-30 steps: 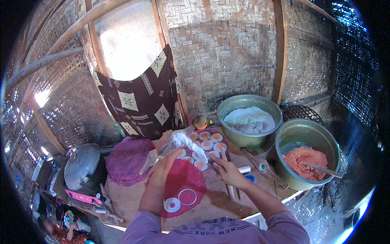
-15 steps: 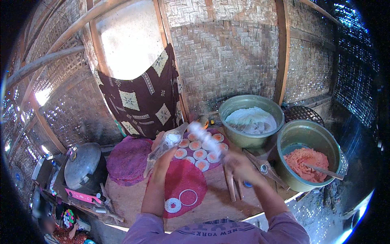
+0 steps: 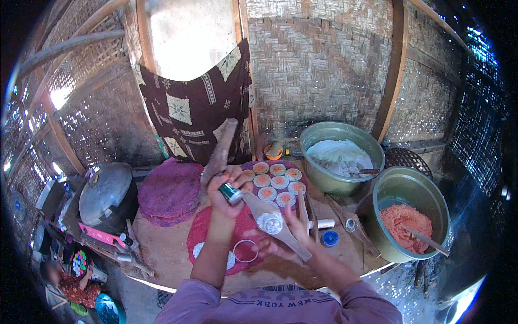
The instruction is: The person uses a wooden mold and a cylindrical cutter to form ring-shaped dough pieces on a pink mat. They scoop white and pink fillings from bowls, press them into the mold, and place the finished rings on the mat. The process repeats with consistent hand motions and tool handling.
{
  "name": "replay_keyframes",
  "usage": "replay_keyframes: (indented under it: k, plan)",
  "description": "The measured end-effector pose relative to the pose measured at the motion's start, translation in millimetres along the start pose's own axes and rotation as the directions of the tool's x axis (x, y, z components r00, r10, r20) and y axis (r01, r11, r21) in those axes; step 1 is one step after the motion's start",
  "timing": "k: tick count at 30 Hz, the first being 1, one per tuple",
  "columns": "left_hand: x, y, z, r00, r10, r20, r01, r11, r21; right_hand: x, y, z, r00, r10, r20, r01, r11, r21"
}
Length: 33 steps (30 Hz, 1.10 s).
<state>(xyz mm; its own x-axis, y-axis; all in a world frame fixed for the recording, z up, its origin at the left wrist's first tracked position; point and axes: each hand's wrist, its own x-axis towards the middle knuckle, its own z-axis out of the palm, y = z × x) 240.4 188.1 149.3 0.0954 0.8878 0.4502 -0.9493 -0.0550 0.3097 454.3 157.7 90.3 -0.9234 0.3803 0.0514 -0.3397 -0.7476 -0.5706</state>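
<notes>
My left hand (image 3: 229, 181) is raised over the red cloth (image 3: 208, 227), its fingers closed round a small green-and-silver cylinder (image 3: 232, 194). A wooden handle (image 3: 220, 148) sticks up behind that hand; whether it joins the cylinder is hidden. My right hand (image 3: 283, 237) has its fingers about a long wooden paddle mould (image 3: 288, 241), which slants across in front of it. White paste (image 3: 270, 222) fills the round hole in the mould. Beneath my hands, a thin white ring (image 3: 246, 250) and pale discs (image 3: 230, 261) lie on the red cloth. Several discs with orange centres (image 3: 279, 182) lie beyond on purple cloth.
Right stand a green basin of white dough (image 3: 337, 154) and one of orange paste (image 3: 404, 221), both with utensils. Nearer lie another wooden mould (image 3: 350, 222), a silver cylinder (image 3: 325, 223) and a blue lid (image 3: 329, 238). Left are purple cloths (image 3: 168, 191), a lidded pot (image 3: 108, 194) and a person (image 3: 81, 289).
My right hand has let go of a blurred pale tool and come left to the paddle mould. The mould has swung toward the right hand. The left hand now shows the green-and-silver cylinder.
</notes>
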Motion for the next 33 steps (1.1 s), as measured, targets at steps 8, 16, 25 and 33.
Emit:
replay_keyframes:
  k: [8, 16, 25, 33]
  plan:
    - [-68.8, 2.1, -74.0, 0.867, 0.359, -0.346, 0.015, 0.675, 0.737, -30.6, -10.2, 15.6, 0.931, -0.211, -0.298, 0.163, 0.97, -0.179]
    - [-95.6, -5.7, -12.6, 0.999, -0.039, 0.033, -0.049, -0.572, 0.819, -32.4, -36.0, 37.0, 0.722, -0.662, 0.202, 0.193, -0.087, -0.977]
    - [-110.8, -16.5, 47.6, 0.594, -0.669, -0.446, 0.331, -0.302, 0.894, -47.9, -37.9, 60.8, 0.983, -0.173, 0.061, 0.007, -0.299, -0.954]
    - [-130.0, -39.8, 9.8, 0.785, -0.577, -0.227, 0.254, -0.034, 0.966, -29.6, -8.3, 61.7, 0.972, -0.234, -0.022, -0.021, 0.004, -1.0]
